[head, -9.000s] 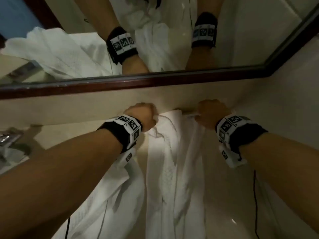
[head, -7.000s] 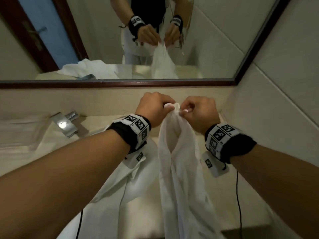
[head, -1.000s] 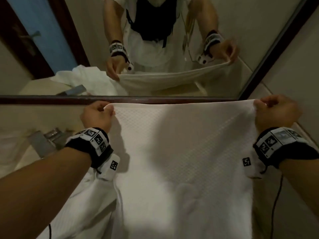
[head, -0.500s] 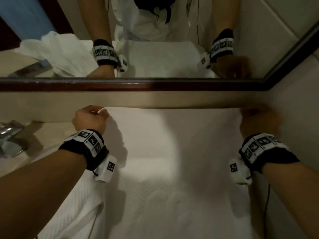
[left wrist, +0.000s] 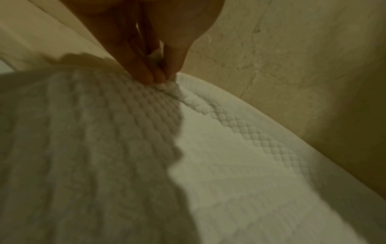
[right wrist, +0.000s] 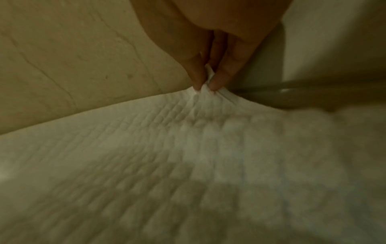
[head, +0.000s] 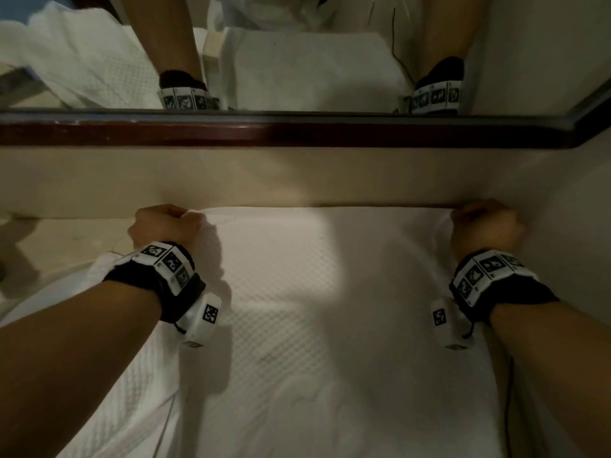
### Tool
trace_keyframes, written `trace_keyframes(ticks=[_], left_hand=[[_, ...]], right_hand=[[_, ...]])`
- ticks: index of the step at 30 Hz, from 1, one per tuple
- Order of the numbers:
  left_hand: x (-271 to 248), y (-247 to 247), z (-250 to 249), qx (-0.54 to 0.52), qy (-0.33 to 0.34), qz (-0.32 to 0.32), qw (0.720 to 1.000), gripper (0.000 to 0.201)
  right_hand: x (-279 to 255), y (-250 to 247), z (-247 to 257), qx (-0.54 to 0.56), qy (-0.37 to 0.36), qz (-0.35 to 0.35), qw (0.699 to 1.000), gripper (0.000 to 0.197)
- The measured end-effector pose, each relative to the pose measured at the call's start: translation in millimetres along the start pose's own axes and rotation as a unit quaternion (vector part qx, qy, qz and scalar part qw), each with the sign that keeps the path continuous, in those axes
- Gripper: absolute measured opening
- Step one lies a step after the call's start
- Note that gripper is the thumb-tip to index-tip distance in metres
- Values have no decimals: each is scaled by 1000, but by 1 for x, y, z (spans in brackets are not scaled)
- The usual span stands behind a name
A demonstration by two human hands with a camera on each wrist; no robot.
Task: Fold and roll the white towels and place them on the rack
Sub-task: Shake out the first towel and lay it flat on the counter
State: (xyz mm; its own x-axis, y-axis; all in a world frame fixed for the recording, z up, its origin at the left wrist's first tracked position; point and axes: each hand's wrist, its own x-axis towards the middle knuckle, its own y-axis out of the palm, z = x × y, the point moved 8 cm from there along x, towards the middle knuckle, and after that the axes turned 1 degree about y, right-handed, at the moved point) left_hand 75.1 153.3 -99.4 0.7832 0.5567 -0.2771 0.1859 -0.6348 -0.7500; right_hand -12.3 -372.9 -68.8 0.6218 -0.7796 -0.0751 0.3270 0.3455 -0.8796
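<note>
Left hand (left wrist: 146, 54) pinches the towel (left wrist: 229, 165) corner, hidden from the head view.

Just beyond both grips the backsplash wall (head: 297, 180) blocks reach; right of the right grip, a side wall (head: 568, 200). Toward the body lies open towel (head: 314, 325).

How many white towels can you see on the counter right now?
2: one spread towel pinched at its far corners by the left hand and right hand; a second towel lies partly beneath its left side. Others may be hidden.
</note>
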Motion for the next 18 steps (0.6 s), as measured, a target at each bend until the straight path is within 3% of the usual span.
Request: trace_keyframes(ticks=[4,8,18], left_hand=[[3,1,1,11,10,-8,1000,27],[-1,-2,6,5,14,-25,1000,29],[-40,-14,35,-140,14,8,990,37]], right_hand=[[6,14,-2,-20,5,22,1000,19],[1,11,-7,15,15,1,1000,24],[-47,-15,-21,46,-29,-22,998,29]])
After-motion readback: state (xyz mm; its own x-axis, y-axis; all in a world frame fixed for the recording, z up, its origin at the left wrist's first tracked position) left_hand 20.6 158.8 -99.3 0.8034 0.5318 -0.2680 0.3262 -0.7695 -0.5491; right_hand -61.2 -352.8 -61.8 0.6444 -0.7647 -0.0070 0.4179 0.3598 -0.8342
